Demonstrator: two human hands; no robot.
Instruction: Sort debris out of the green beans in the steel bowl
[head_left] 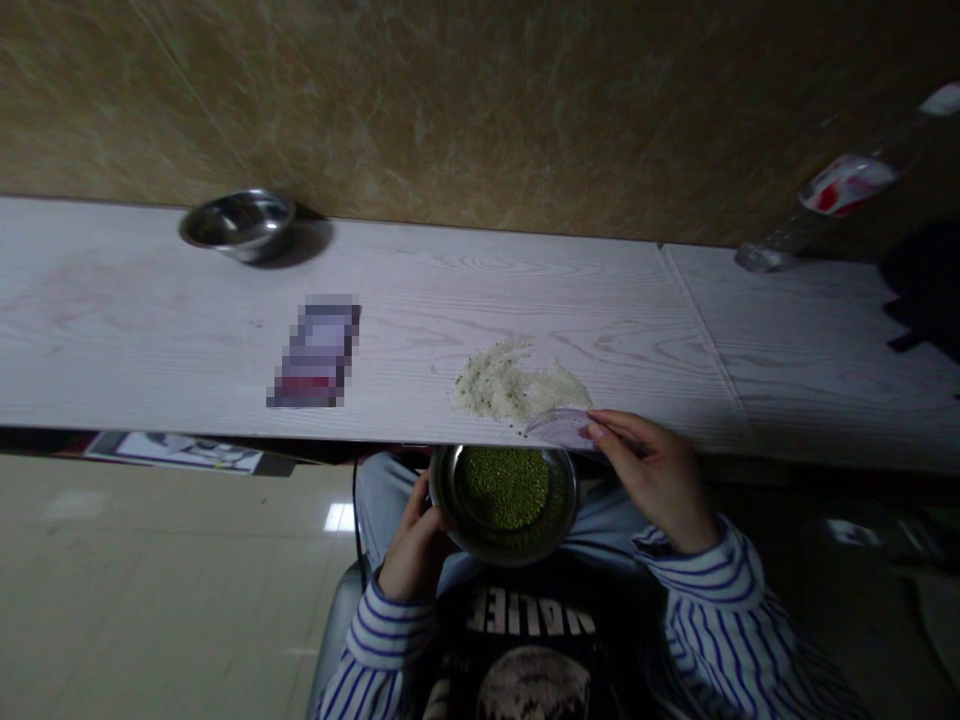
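My left hand (420, 545) grips the left rim of a metal bowl (562, 520), which sits just below the table's front edge, over my lap. Green mung beans (506, 485) cover the bowl's bottom. Between the fingers of my right hand (652, 470) is a thin, clear purplish plastic piece (559, 426), perhaps a lid or scoop; its exact kind is unclear. It lies at the near side of a spread pile of white rice (517, 385), close to the table edge. Dark specks are scattered through the rice, mostly in its left part.
An empty-looking metal bowl (240, 225) stands by the wall at the back left. A blurred-out phone-shaped object (319, 350) lies on the white table (405, 290). Back right are a clear bottle (840, 190) with a red and white label and a dark object (926, 285).
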